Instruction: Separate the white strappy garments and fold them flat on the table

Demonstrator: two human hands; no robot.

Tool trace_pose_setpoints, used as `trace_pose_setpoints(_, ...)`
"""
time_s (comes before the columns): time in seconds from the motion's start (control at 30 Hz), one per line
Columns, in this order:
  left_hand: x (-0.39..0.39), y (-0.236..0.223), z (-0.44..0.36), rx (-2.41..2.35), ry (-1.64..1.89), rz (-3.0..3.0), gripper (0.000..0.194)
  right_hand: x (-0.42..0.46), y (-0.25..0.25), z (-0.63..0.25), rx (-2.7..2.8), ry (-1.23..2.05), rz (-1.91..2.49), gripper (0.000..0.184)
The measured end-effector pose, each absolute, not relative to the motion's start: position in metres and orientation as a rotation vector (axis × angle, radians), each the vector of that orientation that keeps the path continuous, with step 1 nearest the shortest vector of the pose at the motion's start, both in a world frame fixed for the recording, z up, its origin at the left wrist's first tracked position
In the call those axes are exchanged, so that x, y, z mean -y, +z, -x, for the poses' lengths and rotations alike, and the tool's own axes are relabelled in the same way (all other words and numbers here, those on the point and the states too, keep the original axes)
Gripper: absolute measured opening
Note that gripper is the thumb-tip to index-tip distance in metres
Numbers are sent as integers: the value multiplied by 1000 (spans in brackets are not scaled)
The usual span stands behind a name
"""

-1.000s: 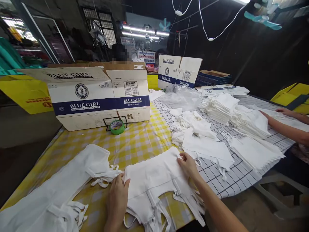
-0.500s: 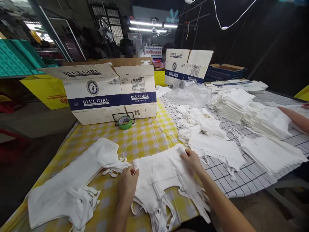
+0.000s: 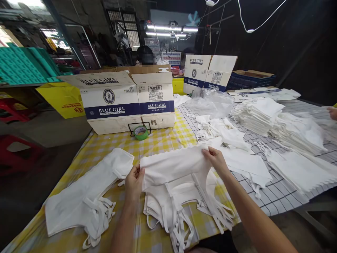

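Note:
My left hand (image 3: 134, 181) grips the left top corner of a white cloth bag (image 3: 173, 165), and my right hand (image 3: 216, 160) grips its right top corner. The bag's upper edge is lifted off a pile of like white bags with long straps (image 3: 181, 211) lying on the yellow checked tablecloth (image 3: 163, 140). Both hands are closed on the fabric. To the left lies another heap of white strapped bags (image 3: 84, 196).
A Blue Girl carton (image 3: 123, 102) lies on its side at the back, a green tape roll (image 3: 141, 133) before it. Stacks of folded white cloth (image 3: 273, 123) cover the grid-patterned cloth at right, where another person's hand (image 3: 333, 112) shows. A second carton (image 3: 207, 72) stands behind.
Both hands closed on the top bag's corners and raised its upper edge off the pile. The camera view shifted left; the other person's arm has drawn back toward the right edge.

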State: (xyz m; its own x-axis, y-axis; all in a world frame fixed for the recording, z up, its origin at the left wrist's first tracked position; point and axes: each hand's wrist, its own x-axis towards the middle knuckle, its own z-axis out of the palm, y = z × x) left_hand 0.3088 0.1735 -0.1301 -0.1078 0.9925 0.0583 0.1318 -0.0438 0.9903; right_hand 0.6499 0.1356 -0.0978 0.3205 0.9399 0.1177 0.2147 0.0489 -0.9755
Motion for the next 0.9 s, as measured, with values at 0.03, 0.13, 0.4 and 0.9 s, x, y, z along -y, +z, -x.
trace_pose_setpoints(0.03, -178, -122, -307, -1323, 1309, -1262, 32, -140, -89, -649, 1133, 786, 1403, 37)
trace_pose_setpoints(0.13, -189, -94, -301, -1229, 1433, -1227, 31, -155, -61, -643, 1145, 794, 1300, 36)
trace_pose_setpoints(0.4, -211, -31, -278, -1238, 1647, -1266, 39, -197, -2, -616, 1272, 748, 1130, 34)
trace_pose_setpoints(0.9, -141, -2, -192, -1468, 1913, -1056, 49, -238, 21, -523, 1456, 962, 897, 32)
